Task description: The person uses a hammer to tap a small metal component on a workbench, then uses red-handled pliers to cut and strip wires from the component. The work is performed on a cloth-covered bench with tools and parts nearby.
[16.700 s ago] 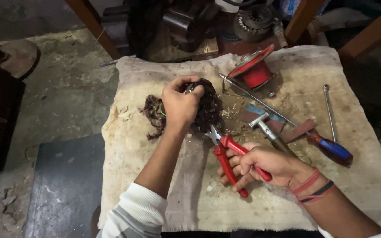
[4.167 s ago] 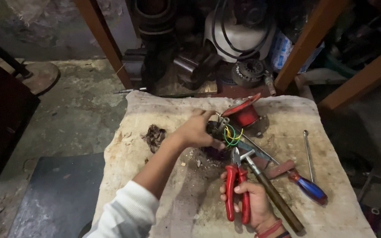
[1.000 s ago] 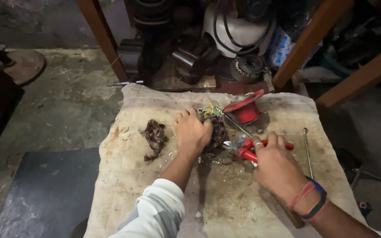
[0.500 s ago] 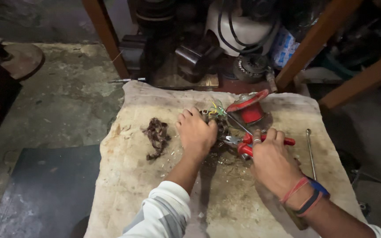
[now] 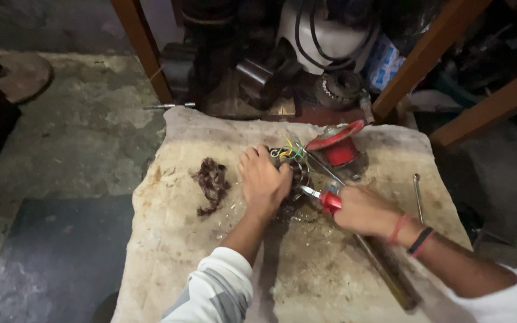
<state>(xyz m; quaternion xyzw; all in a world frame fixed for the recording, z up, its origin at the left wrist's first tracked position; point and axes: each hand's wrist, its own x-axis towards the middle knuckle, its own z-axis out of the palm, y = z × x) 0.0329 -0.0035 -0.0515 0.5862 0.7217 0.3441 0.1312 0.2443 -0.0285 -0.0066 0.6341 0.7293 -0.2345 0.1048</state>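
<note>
My left hand (image 5: 263, 179) presses down on a dark round motor winding (image 5: 294, 170) with green and yellow wires sticking out of its top. My right hand (image 5: 363, 209) grips red-handled pliers (image 5: 324, 198), whose metal jaws point left and meet the winding's right side. Both hands work over a dirty cloth (image 5: 306, 269) spread on the floor. A clump of dark stripped wire (image 5: 212, 184) lies on the cloth to the left of my left hand.
A red spool (image 5: 339, 145) sits just behind the winding. A long metal rod (image 5: 384, 272) runs under my right forearm. A thin tool (image 5: 418, 194) lies at the cloth's right. Wooden legs (image 5: 142, 48) and machine parts (image 5: 330, 42) stand at the back.
The winding has been set down on the cloth from being held up. My right hand picked up the pliers and brought their jaws against it. The wire clump lies apart on the left.
</note>
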